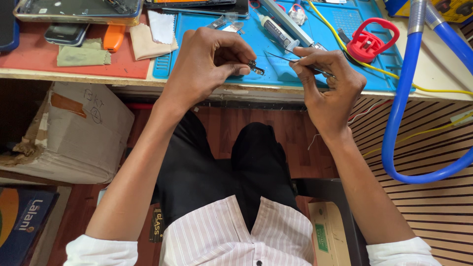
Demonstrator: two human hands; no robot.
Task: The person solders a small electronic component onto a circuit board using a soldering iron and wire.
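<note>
Blue rubber work mat (340, 59) covers the right part of my bench (433, 74), red mat (74, 66) on the left part. Thick blue corrugated hose (401, 98) hangs off the bench edge at right and loops down beside my right arm. Battered cardboard box (79, 133) sits on the floor under the bench at left. Beige folded cloth (145, 44) and greenish folded cloth (81, 55) lie on the red mat, with an orange plastic tool (113, 37) and a dark phone (66, 32) near them. Red suction-cup handle (369, 42) rests on the blue mat, thin yellow cable (374, 69) running past it. White syringe-like tube (278, 32) lies on the mat behind my hands.

My left hand (207, 64) is raised over the bench edge, thumb and forefinger fingers pressed together, pinching a tiny dark metal phone component (256, 67). My right hand (327, 86) is just beside it, fingers closed round slim metal tweezers (290, 60); the tips point left toward the component, close to it, contact cannot tell. The component is in the air between both hands, above the front edge of the blue mat.
</note>
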